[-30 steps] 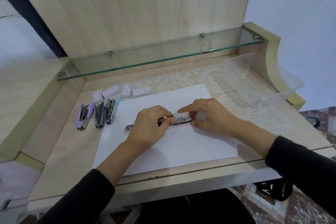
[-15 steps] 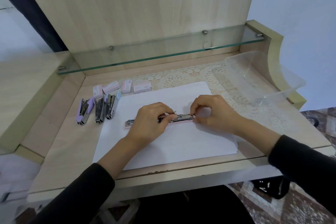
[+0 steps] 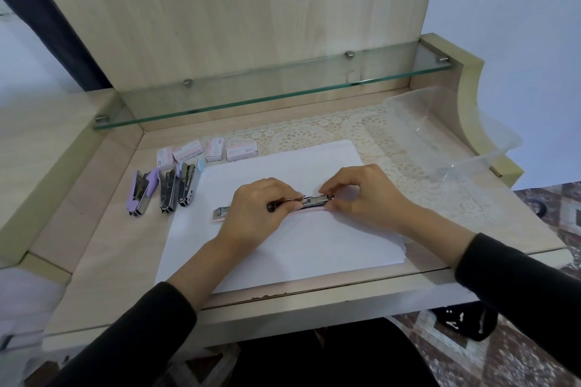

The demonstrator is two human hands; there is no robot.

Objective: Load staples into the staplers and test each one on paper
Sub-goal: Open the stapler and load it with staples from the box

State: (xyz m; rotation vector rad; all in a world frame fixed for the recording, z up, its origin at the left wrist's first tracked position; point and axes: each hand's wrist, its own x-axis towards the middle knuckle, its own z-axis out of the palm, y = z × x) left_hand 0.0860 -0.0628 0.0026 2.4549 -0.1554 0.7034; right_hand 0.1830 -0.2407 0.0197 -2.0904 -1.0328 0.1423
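Observation:
A pink stapler (image 3: 314,200) lies opened out flat on the white paper (image 3: 283,248) in the middle of the desk, its metal channel facing up. My left hand (image 3: 256,214) covers its left half and grips it. My right hand (image 3: 361,195) pinches the right end of the channel between thumb and fingertips. Whether staples sit in the channel is hidden by my fingers. Three more staplers (image 3: 166,187), purple and blue, lie side by side to the left of the paper. Several small pink staple boxes (image 3: 207,151) sit behind them.
A clear plastic tub (image 3: 452,135) stands at the back right on a lace mat (image 3: 314,135). A glass shelf (image 3: 267,94) runs along the back above the desk. Raised wooden sides border the desk left and right.
My right hand's index finger, stretched along the channel a second ago, has curled back into a pinch at the stapler's right end. The left hand has stayed put.

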